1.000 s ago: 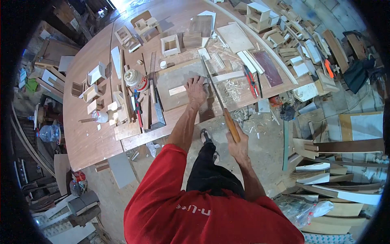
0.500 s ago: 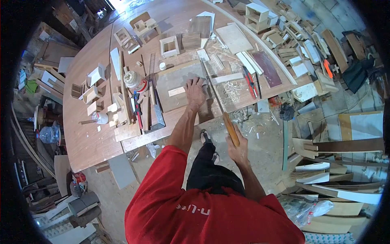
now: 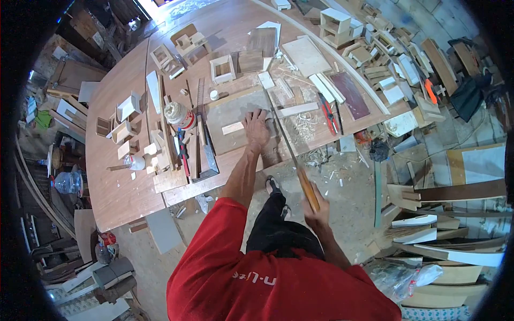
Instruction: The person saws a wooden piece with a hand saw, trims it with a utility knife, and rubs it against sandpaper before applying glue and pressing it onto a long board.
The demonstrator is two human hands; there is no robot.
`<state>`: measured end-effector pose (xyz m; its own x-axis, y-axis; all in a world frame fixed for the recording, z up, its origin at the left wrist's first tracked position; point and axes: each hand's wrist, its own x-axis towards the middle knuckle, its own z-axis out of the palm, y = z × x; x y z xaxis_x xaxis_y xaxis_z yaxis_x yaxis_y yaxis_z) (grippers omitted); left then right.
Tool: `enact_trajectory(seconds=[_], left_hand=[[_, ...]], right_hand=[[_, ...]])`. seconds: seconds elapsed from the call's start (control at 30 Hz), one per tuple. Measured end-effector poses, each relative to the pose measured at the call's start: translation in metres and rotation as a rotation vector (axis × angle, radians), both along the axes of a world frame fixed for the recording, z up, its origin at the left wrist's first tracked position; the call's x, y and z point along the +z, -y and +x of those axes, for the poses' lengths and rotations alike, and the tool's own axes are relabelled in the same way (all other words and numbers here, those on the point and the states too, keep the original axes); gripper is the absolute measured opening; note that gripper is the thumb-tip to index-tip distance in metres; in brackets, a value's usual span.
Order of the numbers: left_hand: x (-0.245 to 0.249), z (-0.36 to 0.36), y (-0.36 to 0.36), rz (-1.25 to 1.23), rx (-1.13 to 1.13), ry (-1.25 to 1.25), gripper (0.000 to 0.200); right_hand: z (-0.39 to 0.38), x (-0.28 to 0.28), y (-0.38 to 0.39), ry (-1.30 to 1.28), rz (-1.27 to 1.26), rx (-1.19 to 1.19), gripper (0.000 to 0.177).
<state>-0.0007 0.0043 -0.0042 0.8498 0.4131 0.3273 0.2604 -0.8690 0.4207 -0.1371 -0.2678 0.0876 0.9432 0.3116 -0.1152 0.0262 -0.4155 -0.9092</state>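
My left hand presses down on a pale wooden strip, its fingers curled over the strip, on a flat board near the table's front edge. My right hand is closed round the wooden handle of a handsaw. The saw's long narrow blade crosses just right of my left hand. Another length of pale wood lies on the blade's right side; whether it joins the strip under my hand cannot be made out.
Wood shavings and red-handled pliers lie to the right. A glue jar, a metal square and a white cap are on the left. Small wooden furniture pieces stand farther back on the table.
My right hand has drawn the saw back toward my body, and the blade's far end has come nearer. My left hand stays on the strip, its fingers slightly more bunched.
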Motion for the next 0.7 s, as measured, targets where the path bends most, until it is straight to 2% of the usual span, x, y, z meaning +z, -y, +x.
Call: enact_trajectory(seconds=[0.1, 0.23, 0.4, 0.47, 0.6, 0.67, 0.7], left_hand=[[0.002, -0.001, 0.001, -0.026, -0.006, -0.033, 0.026], [0.006, -0.003, 0.003, -0.027, -0.022, 0.028, 0.025], [0.005, -0.002, 0.003, -0.033, 0.011, -0.068, 0.027], [0.009, -0.002, 0.001, -0.022, 0.018, -0.073, 0.028], [0.006, -0.004, 0.005, -0.056, 0.014, -0.081, 0.032], [0.005, -0.001, 0.002, -0.061, 0.002, -0.058, 0.032], [0.003, -0.001, 0.002, -0.04, 0.004, -0.07, 0.033]], right_hand=[[-0.023, 0.008, 0.02, 0.019, -0.085, 0.005, 0.044], [0.008, -0.01, -0.008, 0.054, 0.034, -0.009, 0.047], [0.014, -0.023, -0.009, 0.047, 0.105, 0.007, 0.048], [-0.006, -0.004, 0.008, 0.195, -0.025, 0.065, 0.044], [-0.021, 0.002, 0.019, -0.003, -0.014, 0.002, 0.045], [-0.001, -0.024, -0.003, 0.252, -0.069, 0.023, 0.045], [0.009, -0.023, -0.011, 0.251, -0.064, 0.021, 0.045]])
